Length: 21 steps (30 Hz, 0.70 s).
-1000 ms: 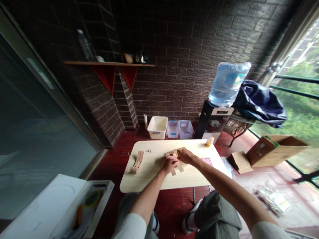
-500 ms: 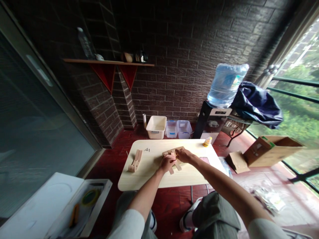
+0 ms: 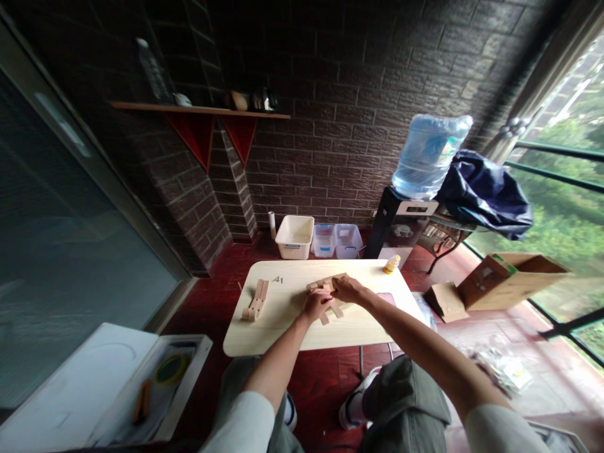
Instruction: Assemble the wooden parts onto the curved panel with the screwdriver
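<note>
The wooden assembly (image 3: 336,310) lay near the middle of the table (image 3: 278,324), under my left hand (image 3: 317,303) and right hand (image 3: 348,289). My fingers were bent; whether they gripped a part, I could not tell. A second wooden piece (image 3: 257,301) lay toward the table's left end, a small bottle (image 3: 391,264) by its far right corner.

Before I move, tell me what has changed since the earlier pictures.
No object visibly moved; only the view shifted slightly. Nothing visibly taken up or let go. The left hand and right hand stay at the wooden pieces; the small yellow container stays put.
</note>
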Motion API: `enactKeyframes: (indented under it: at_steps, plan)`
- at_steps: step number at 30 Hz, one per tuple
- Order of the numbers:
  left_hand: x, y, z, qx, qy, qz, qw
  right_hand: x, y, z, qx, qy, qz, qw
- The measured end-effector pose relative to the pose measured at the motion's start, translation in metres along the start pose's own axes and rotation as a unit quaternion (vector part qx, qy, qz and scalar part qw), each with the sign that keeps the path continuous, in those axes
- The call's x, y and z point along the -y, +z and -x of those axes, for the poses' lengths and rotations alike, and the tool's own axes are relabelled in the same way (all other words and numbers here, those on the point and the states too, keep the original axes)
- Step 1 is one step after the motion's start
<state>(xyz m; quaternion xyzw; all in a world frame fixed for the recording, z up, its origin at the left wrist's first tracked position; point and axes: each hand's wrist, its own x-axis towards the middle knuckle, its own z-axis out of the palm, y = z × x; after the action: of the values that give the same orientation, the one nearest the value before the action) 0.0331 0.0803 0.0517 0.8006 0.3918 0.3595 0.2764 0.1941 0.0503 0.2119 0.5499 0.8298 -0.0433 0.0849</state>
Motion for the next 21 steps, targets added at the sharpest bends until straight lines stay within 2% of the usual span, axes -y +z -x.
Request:
enactKeyframes:
  at_steps: [4, 14, 21]
  plan:
    - [0.0027, 0.0009, -0.0006, 0.003, 0.009, -0.001, 1.000, -0.0028, -0.0044, 0.0022, 0.004, -0.006, -0.004, 1.000]
    - [0.0072, 0.0039, -0.0020, 0.005, 0.015, -0.005, 1.000, -0.0029, 0.0001, 0.0000, 0.005, -0.003, -0.002, 1.000]
    - [0.0053, 0.0035, -0.0016, 0.000, 0.016, 0.009, 1.000, -0.0067, 0.0022, 0.0022, -0.018, -0.022, -0.002, 1.000]
